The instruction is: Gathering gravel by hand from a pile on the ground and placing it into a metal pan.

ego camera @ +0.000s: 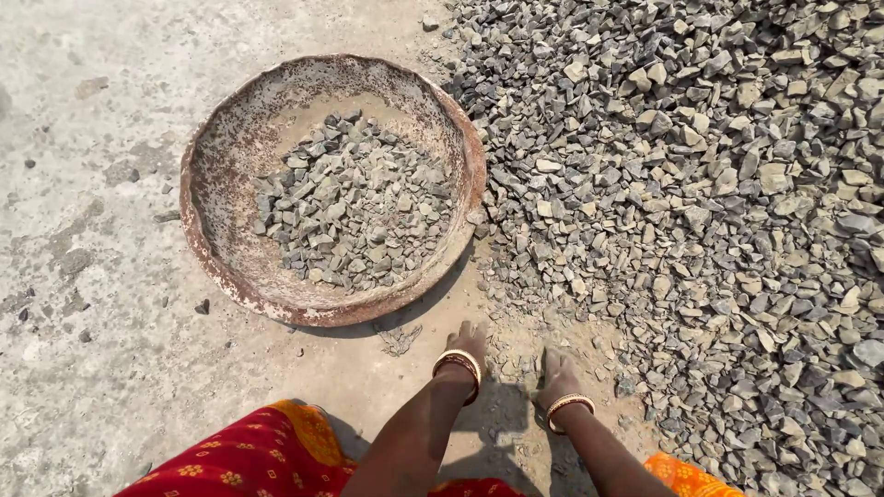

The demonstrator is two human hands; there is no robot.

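Head view, the only one. Landmark: the rusty round pan [217,198].

Your left hand [468,342] rests palm-down on the sandy ground just below the pan's near rim, close to it but not touching. Fingers point toward the pan; whether they are spread or together you cannot tell, since they are foreshortened. Bangles sit at that wrist.

Your right hand [555,371] lies further from the pan, to its lower right, flat on the thin fringe of the gravel heap [700,184]. Its fingers look pressed together and bent down into the grit, gripping nothing that shows.

Gravel in the pan [354,207] forms a shallow mound, offset toward the heap side; the far-left wall is bare metal. The heap begins just right of the pan and touches its rim there.

Judgement: to gather well, cup both palms together, sweep from the heap's thin edge toward the pan, keep fingers closed so fines do not slip through.
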